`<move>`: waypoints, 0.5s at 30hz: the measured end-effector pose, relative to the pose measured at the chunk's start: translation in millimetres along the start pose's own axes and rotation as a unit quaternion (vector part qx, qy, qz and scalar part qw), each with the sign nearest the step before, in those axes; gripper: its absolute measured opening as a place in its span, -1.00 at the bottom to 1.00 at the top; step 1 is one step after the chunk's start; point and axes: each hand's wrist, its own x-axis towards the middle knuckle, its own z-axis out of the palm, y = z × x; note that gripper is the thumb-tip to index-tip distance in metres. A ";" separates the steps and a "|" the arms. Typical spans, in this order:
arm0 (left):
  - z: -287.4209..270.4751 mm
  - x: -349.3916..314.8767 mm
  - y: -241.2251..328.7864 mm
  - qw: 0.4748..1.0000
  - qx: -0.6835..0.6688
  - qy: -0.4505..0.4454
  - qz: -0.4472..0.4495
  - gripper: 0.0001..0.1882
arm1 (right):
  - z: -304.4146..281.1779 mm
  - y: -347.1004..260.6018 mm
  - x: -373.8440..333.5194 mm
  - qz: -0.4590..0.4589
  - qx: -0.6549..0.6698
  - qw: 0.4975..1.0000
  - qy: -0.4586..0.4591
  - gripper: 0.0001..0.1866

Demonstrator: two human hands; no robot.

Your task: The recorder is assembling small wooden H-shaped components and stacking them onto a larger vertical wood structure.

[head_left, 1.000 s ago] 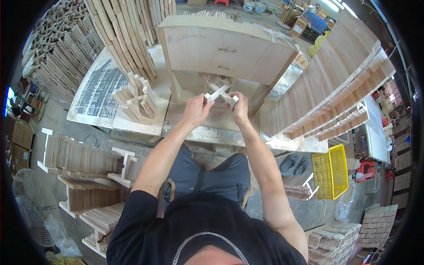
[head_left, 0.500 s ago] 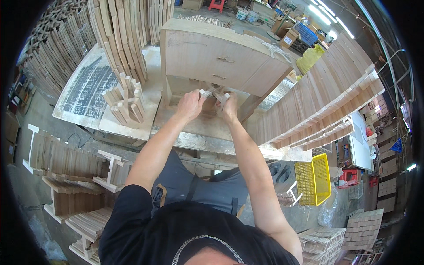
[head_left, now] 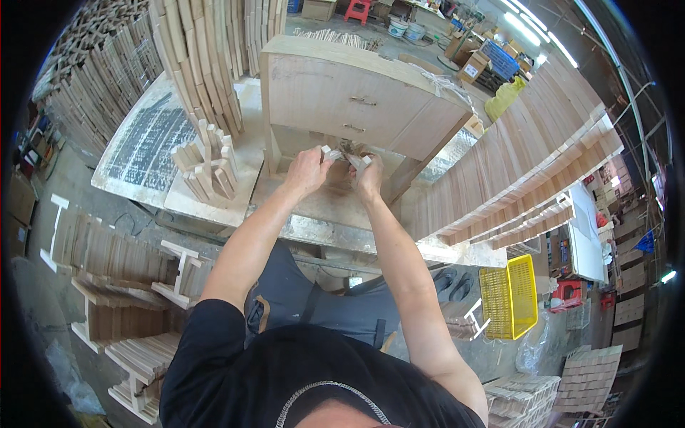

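Note:
Both my hands are side by side at the opening under a wooden box-like housing point(head_left: 349, 93) with two small handles on its front. My left hand point(head_left: 307, 172) is closed on a short pale wooden piece point(head_left: 330, 153), whose light end sticks out past the fingers. My right hand point(head_left: 368, 178) grips a similar pale wooden stick point(head_left: 361, 163), tilted toward the left one. Whether the two pieces join is not clear. Between and just beyond them, in the shade of the opening, sits a brownish, blurred part point(head_left: 348, 146) that I cannot make out.
Short wooden sticks point(head_left: 207, 167) stand bundled on the bench's left, below tall stacked strips point(head_left: 193, 64). A long row of wooden slats point(head_left: 499, 157) lines the right. Wooden frames point(head_left: 107, 242) are stacked on the left floor; a yellow crate point(head_left: 510, 299) stands at lower right.
The whole view has shifted slightly. My hands stay at the opening with the pieces still gripped, and the right-hand stick now leans more to the left.

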 end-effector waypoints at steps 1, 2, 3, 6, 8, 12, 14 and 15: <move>-0.3 -0.2 -0.6 1.000 -0.006 0.002 0.014 -0.68 | 1.2 -2.5 0.4 0.013 -0.016 1.000 0.009 -0.71; -0.6 -1.3 -1.0 1.000 -0.005 0.017 0.015 -0.68 | 2.4 -4.7 -0.8 -0.015 -0.014 1.000 -0.020 -0.71; -0.7 -2.5 -1.1 1.000 -0.009 0.015 0.014 -0.68 | 2.3 -6.2 -4.1 -0.017 -0.001 1.000 -0.015 -0.70; -1.1 -6.3 -1.1 0.999 -0.023 0.014 0.019 -0.68 | 0.4 -10.8 -16.7 -0.010 0.025 1.000 0.002 -0.67; -0.9 -8.2 -0.7 0.999 -0.030 0.009 0.022 -0.68 | -0.6 -13.0 -24.0 0.005 0.039 0.999 0.017 -0.65; 0.4 -8.1 -1.2 0.999 0.018 0.017 0.028 -0.70 | -0.6 -16.3 -18.2 0.010 0.029 1.000 -0.003 -0.57; 1.8 -8.5 -1.9 0.999 0.022 0.009 0.026 -0.70 | -0.5 -13.1 -12.4 0.025 0.024 0.999 -0.018 -0.55; 2.5 -8.0 -2.0 0.999 0.031 0.022 0.034 -0.70 | 0.9 -11.5 -8.2 0.019 0.030 0.999 -0.012 -0.54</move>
